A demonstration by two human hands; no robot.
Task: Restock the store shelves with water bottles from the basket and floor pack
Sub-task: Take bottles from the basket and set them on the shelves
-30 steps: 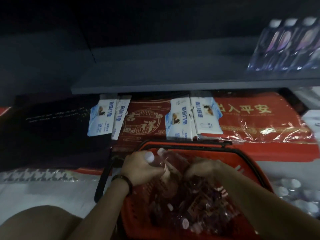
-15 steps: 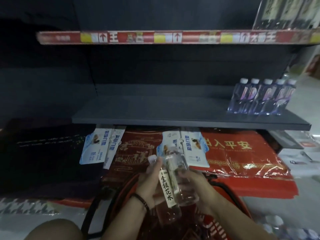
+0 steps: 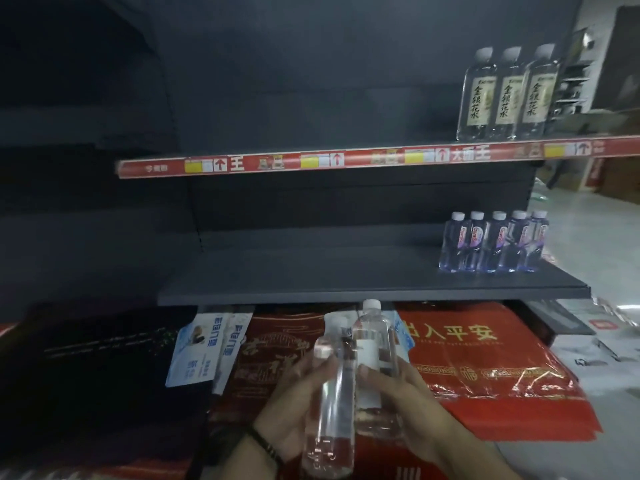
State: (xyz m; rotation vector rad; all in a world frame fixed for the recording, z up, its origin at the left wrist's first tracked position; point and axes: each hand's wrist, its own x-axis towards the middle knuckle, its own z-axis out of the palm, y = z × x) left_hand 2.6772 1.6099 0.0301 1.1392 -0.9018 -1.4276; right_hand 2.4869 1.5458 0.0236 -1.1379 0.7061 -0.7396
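My left hand grips a clear water bottle with a white cap, held upright in front of me. My right hand grips a second clear bottle with a pale label, pressed against the first. A third cap shows between them; whose fingers hold that bottle I cannot tell. Both hands are below the front edge of the grey middle shelf. The basket and the floor pack are out of view.
Several purple-labelled bottles stand at the middle shelf's right end. Three tall labelled bottles stand on the upper shelf with the red price strip. Red plastic-wrapped mats and hanging blue-white packets lie under the shelf.
Both hands rose out of the red basket with the bottles. My view tilted up, so the basket dropped out of sight and the upper shelf came into view.
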